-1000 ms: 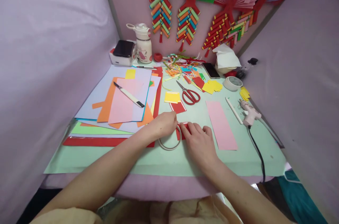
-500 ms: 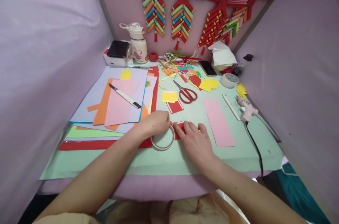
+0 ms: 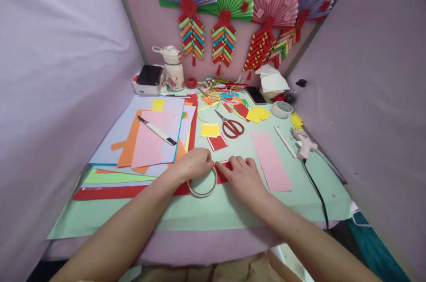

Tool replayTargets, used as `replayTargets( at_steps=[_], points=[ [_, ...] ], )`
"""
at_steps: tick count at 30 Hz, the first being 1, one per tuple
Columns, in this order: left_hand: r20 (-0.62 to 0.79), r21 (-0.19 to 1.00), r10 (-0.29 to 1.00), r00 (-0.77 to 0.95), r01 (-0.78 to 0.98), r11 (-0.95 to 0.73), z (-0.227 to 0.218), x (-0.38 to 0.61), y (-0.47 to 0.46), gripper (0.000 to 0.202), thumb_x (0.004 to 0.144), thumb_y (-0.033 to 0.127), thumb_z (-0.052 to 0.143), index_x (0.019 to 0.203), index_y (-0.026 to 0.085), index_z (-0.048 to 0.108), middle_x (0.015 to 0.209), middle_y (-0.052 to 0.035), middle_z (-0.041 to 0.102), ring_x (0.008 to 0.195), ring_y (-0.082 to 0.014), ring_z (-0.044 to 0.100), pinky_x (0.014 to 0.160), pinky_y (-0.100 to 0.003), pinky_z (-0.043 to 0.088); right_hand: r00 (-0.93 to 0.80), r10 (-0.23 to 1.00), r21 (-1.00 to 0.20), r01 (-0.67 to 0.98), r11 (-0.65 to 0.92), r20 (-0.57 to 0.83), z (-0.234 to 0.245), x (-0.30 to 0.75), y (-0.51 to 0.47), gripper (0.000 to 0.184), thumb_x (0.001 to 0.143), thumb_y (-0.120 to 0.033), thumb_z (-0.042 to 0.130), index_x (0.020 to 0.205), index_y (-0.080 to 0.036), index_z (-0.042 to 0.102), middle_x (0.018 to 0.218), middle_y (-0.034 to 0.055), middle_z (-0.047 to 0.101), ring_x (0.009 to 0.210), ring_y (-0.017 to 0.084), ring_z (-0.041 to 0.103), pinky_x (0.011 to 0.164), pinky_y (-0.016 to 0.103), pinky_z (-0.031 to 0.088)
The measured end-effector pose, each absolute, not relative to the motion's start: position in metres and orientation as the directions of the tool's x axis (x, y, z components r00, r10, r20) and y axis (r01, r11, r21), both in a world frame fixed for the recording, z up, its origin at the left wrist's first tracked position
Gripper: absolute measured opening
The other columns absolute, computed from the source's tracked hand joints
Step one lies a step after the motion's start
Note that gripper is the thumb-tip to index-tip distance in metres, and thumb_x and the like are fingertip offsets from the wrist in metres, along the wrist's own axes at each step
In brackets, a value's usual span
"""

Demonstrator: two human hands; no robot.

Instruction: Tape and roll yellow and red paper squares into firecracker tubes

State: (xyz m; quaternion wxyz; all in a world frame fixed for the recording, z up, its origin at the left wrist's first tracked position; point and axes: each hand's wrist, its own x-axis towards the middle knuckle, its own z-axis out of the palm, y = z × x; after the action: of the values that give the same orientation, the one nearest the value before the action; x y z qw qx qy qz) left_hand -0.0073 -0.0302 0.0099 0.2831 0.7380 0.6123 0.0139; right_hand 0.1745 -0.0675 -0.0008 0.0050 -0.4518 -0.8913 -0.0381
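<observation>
My left hand is closed, gripping the upper edge of a thin roll of tape that leans on the green mat. A small red paper piece lies flat just right of the roll, a pale strip along its top edge. On that paper my right hand presses down with fingers spread, the index fingertip close to my left hand. Above them sit a red card with pale strips on its sides and a yellow paper piece.
Red-handled scissors, a pink paper strip and a glue gun lie to the right. At left, a craft knife rests on stacked coloured paper. A bottle, paper scraps and a phone stand behind.
The whole view has tilted up slightly, so everything sits lower in the picture. Both hands stay by the red paper; the left has shifted slightly, with the tape roll still in it.
</observation>
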Motion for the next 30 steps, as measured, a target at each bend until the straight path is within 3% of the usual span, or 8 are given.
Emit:
replayTargets(
  at_steps=[6, 11, 14, 17, 19, 22, 24, 30],
  points=[
    [-0.356, 0.452, 0.901, 0.248, 0.889, -0.066, 0.016, -0.008, -0.033, 0.015, 0.072, 0.021, 0.046, 0.064, 0.018, 0.057, 0.070, -0.0058, 0.065, 0.062, -0.0160, 0.057, 0.052, -0.025, 0.034, -0.344, 0.925, -0.152, 0.918, 0.368, 0.162, 0.017, 0.178, 0.019, 0.029, 0.092, -0.021, 0.040, 0.116, -0.016, 0.056, 0.108, 0.0109, 0.059, 0.099, 0.019, 0.053, 0.081, 0.026, 0.035],
    [-0.353, 0.467, 0.899, 0.259, 0.881, -0.070, 0.017, -0.009, -0.033, 0.015, 0.072, 0.021, 0.045, 0.061, 0.018, 0.056, 0.066, -0.0055, 0.064, 0.060, -0.0157, 0.057, 0.050, -0.025, 0.032, -0.211, 0.977, -0.142, 0.968, 0.206, -0.016, 0.010, 0.163, 0.077, 0.023, 0.083, -0.030, 0.057, 0.095, -0.011, 0.063, 0.100, 0.0149, 0.064, 0.090, 0.021, 0.060, 0.070, 0.026, 0.038],
    [-0.345, 0.478, 0.899, 0.269, 0.875, -0.078, 0.013, -0.010, -0.032, 0.015, 0.071, 0.020, 0.046, 0.061, 0.018, 0.056, 0.068, -0.0064, 0.065, 0.063, -0.0160, 0.058, 0.052, -0.025, 0.034, -0.184, 0.982, -0.134, 0.975, 0.177, -0.041, 0.009, 0.163, 0.079, 0.020, 0.083, -0.028, 0.055, 0.087, -0.011, 0.063, 0.090, 0.0156, 0.066, 0.080, 0.022, 0.061, 0.063, 0.027, 0.036],
    [-0.339, 0.489, 0.901, 0.271, 0.869, -0.077, 0.008, -0.012, -0.032, 0.013, 0.071, 0.021, 0.046, 0.062, 0.018, 0.055, 0.070, -0.0071, 0.065, 0.065, -0.0162, 0.059, 0.053, -0.024, 0.035, -0.150, 0.988, -0.132, 0.981, 0.145, -0.029, 0.012, 0.178, 0.056, 0.027, 0.088, -0.034, 0.046, 0.092, -0.011, 0.059, 0.086, 0.0151, 0.066, 0.075, 0.022, 0.061, 0.058, 0.027, 0.035],
    [-0.337, 0.498, 0.901, 0.273, 0.864, -0.075, 0.006, -0.013, -0.032, 0.013, 0.071, 0.021, 0.046, 0.062, 0.018, 0.054, 0.071, -0.0071, 0.065, 0.065, -0.0163, 0.059, 0.053, -0.024, 0.035, -0.155, 0.988, -0.159, 0.976, 0.149, -0.026, 0.013, 0.194, 0.031, 0.029, 0.089, -0.037, 0.042, 0.099, -0.013, 0.055, 0.083, 0.0114, 0.066, 0.071, 0.020, 0.060, 0.055, 0.027, 0.036],
    [-0.344, 0.510, 0.895, 0.283, 0.857, -0.075, 0.005, -0.014, -0.032, 0.013, 0.071, 0.022, 0.045, 0.061, 0.018, 0.053, 0.070, -0.0069, 0.065, 0.064, -0.0164, 0.058, 0.052, -0.025, 0.034, -0.262, 0.965, -0.381, 0.894, 0.234, -0.021, 0.006, 0.222, -0.012, 0.029, 0.088, -0.041, 0.042, 0.104, -0.018, 0.050, 0.083, 0.0060, 0.065, 0.066, 0.017, 0.060, 0.056, 0.026, 0.040],
    [-0.351, 0.515, 0.890, 0.292, 0.854, -0.077, 0.006, -0.014, -0.032, 0.013, 0.071, 0.022, 0.045, 0.061, 0.018, 0.053, 0.069, -0.0067, 0.064, 0.063, -0.0164, 0.058, 0.051, -0.025, 0.034, -0.304, 0.953, -0.447, 0.851, 0.277, 0.011, -0.001, 0.239, -0.039, 0.030, 0.088, -0.040, 0.044, 0.110, -0.020, 0.048, 0.091, 0.0067, 0.065, 0.074, 0.018, 0.062, 0.061, 0.027, 0.045],
    [-0.345, 0.507, 0.894, 0.286, 0.858, -0.079, 0.008, -0.013, -0.031, 0.014, 0.072, 0.025, 0.045, 0.061, 0.019, 0.050, 0.069, -0.0049, 0.063, 0.062, -0.0153, 0.056, 0.050, -0.024, 0.033, -0.464, 0.884, -0.329, 0.826, 0.458, 0.065, -0.008, 0.256, -0.090, 0.038, 0.082, -0.035, 0.056, 0.115, -0.018, 0.048, 0.108, 0.0112, 0.060, 0.098, 0.023, 0.058, 0.081, 0.035, 0.047]
  ],
)
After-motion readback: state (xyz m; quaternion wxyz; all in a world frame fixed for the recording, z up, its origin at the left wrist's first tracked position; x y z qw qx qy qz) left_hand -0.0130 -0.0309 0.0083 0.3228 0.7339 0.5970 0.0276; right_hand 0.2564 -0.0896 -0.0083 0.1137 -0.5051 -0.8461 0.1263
